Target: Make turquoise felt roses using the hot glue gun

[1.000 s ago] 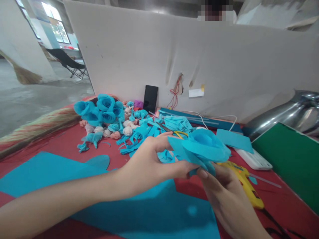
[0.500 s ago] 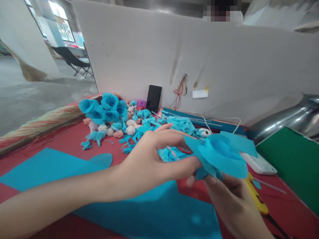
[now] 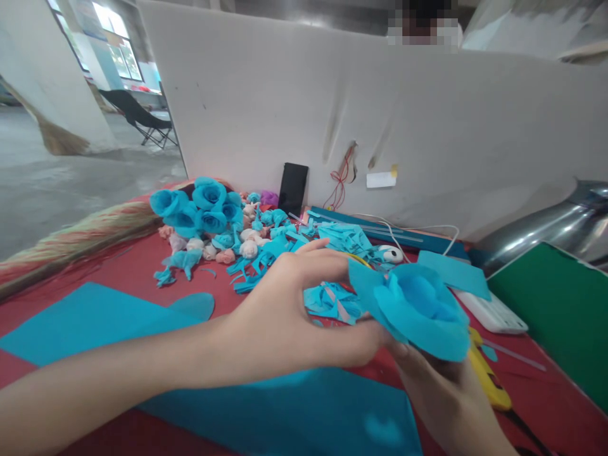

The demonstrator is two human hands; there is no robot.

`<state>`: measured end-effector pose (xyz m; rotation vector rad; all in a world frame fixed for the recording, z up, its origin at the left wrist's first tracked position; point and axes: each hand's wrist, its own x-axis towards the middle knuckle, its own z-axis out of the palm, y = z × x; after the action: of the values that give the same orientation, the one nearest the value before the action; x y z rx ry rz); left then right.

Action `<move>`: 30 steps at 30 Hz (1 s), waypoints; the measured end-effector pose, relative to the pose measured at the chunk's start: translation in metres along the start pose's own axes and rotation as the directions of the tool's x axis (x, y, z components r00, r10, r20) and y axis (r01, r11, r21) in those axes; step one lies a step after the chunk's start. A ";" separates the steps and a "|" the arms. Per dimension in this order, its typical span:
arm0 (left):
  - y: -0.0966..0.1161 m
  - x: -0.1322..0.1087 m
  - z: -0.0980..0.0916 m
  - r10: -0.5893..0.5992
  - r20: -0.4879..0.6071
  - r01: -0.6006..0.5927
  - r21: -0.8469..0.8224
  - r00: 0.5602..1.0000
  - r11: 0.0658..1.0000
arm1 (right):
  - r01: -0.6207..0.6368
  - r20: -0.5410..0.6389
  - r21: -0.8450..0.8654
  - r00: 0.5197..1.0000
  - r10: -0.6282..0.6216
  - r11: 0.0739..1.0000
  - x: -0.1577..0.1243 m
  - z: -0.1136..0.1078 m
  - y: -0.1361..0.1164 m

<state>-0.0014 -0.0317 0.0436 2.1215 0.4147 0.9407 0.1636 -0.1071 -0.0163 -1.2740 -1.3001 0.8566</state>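
Observation:
A blue crepe paper flower [image 3: 420,310] faces up and to the right in front of me. My right hand [image 3: 441,386] is closed round its base from below, and the bloom hides most of those fingers. My left hand [image 3: 304,310] pinches the loose paper at the flower's left side, index finger above and thumb below; its little finger sticks out. Under both hands lies a large blue paper sheet [image 3: 285,411]. Another blue sheet [image 3: 90,323] and a rounded petal piece [image 3: 194,306] are to the left.
Several finished blue flowers [image 3: 209,206] stand at the back left beside small pale rosettes [image 3: 249,247]. Blue scraps [image 3: 337,301] lie behind my hands. A yellow glue gun [image 3: 489,377], a white device [image 3: 498,310] and a green board [image 3: 555,316] are at right. A phone [image 3: 293,189] leans on the white panel [image 3: 266,95].
The flower has turned and tilted slightly in my right hand, its front rim dropping lower. My left thumb has shifted a little down along the paper at its base.

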 end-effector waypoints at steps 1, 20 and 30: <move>0.000 0.000 0.000 0.008 0.001 -0.008 0.006 1.000 1.000 | 0.001 -0.011 -0.014 1.000 -0.001 1.000 0.000 -0.001 0.000; -0.010 0.000 0.017 -0.233 0.147 0.273 -0.405 0.961 0.873 | 0.278 0.007 -0.230 0.959 -0.284 0.933 0.003 0.001 -0.023; -0.014 0.007 0.024 -0.264 0.025 0.248 -0.430 0.964 0.868 | 0.309 -0.060 -0.278 0.940 -0.337 0.910 0.006 -0.001 -0.029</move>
<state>0.0212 -0.0312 0.0260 1.6040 0.4469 0.8260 0.1595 -0.1059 0.0128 -1.2416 -1.5233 0.3826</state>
